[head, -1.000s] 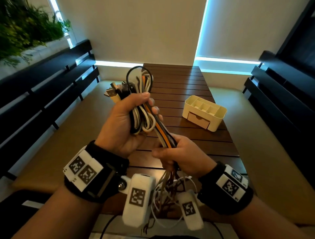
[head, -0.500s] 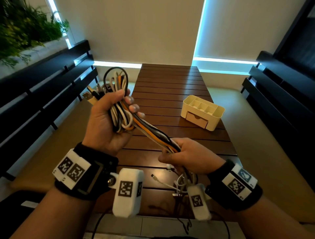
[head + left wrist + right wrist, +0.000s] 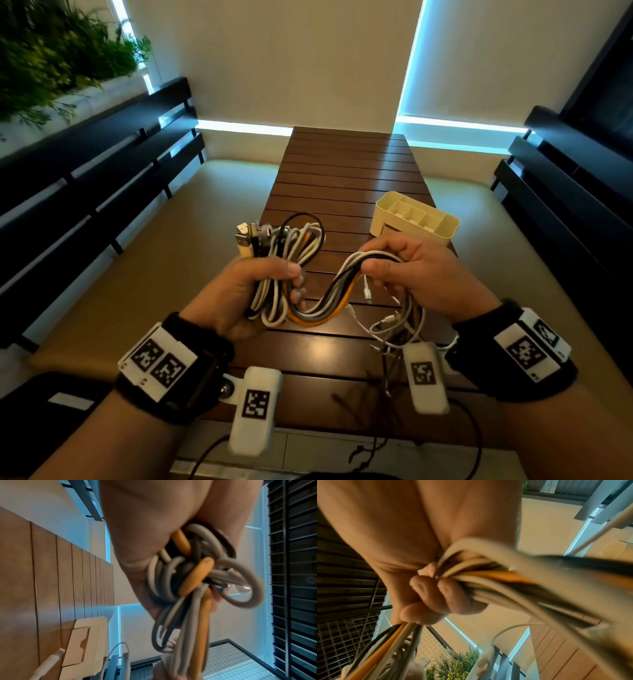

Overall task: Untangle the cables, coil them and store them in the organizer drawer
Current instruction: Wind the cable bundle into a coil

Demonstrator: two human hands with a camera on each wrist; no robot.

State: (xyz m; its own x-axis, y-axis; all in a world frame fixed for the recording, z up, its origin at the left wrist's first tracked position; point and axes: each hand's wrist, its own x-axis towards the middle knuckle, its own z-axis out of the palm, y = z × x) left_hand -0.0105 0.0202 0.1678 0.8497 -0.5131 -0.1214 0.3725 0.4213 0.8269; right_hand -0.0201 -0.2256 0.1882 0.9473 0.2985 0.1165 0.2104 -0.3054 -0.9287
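Lowered, both hands, left hand (image 3: pixel 245 294) and right hand (image 3: pixel 419 270), grip round rubbery cables (image 3: pixel 320 303).

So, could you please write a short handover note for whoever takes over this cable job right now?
Left hand: grips the looped end of the cable bundle, plugs sticking up above the fist.
Right hand: grips the same cables further along; loose ends hang below it toward the wooden table.
Cream organizer: on the table beyond the right hand, its front drawer shut.
Done: bundle lifted and held between both hands.
Left: cables are not yet separated. Untangle them, coil each one, open the drawer and store them inside.
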